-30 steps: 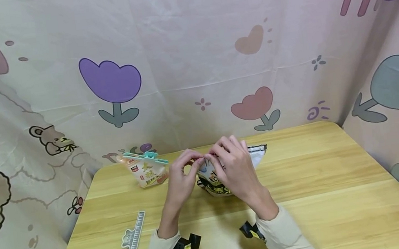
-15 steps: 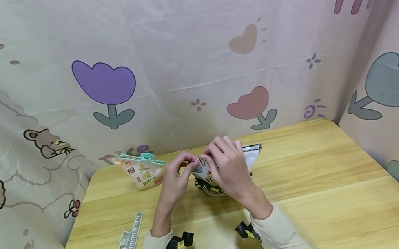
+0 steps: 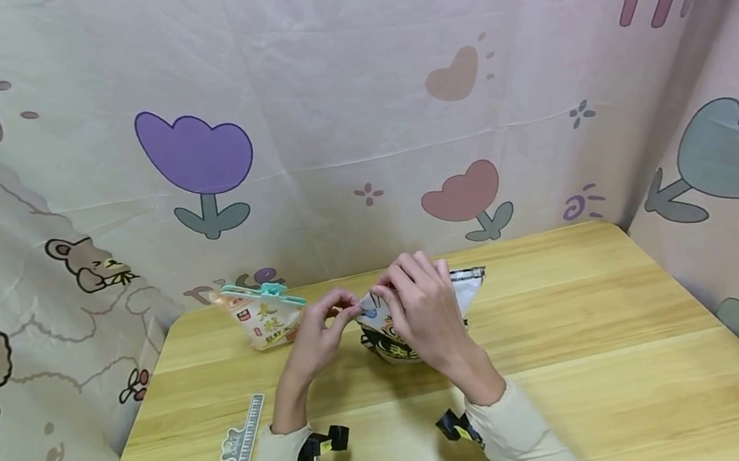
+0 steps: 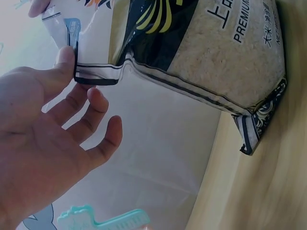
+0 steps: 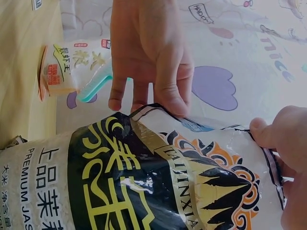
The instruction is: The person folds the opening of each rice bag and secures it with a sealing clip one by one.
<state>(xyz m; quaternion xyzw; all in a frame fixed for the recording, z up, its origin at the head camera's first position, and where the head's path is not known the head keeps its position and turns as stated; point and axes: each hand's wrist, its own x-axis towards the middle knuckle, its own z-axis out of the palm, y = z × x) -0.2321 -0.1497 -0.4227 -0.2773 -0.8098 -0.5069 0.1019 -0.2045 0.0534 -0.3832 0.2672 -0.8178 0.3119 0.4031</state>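
Note:
A bag of rice (image 3: 385, 344), white at the top with a black and yellow label, stands on the table before me. Rice grains show through its clear lower part in the left wrist view. My left hand (image 3: 313, 337) pinches the bag's left side edge near the top, thumb on the front, the other fingers loosely spread in the left wrist view. Up at the top edge, my right hand (image 3: 429, 319) pinches the bag's rim between thumb and fingers, as the right wrist view shows. Part of the bag is hidden behind this hand in the head view.
To the left stands a smaller orange and white bag (image 3: 267, 324) with a teal sealing clip (image 3: 270, 293) across its top. A grey sealing clip (image 3: 247, 450) lies at the table's left front. A printed curtain (image 3: 322, 114) hangs behind the wooden table (image 3: 596, 357).
My left hand has slid down and left from the bag's top corner, away from the right hand's fingertips. The right hand keeps its place on the top edge. The head view has shifted slightly.

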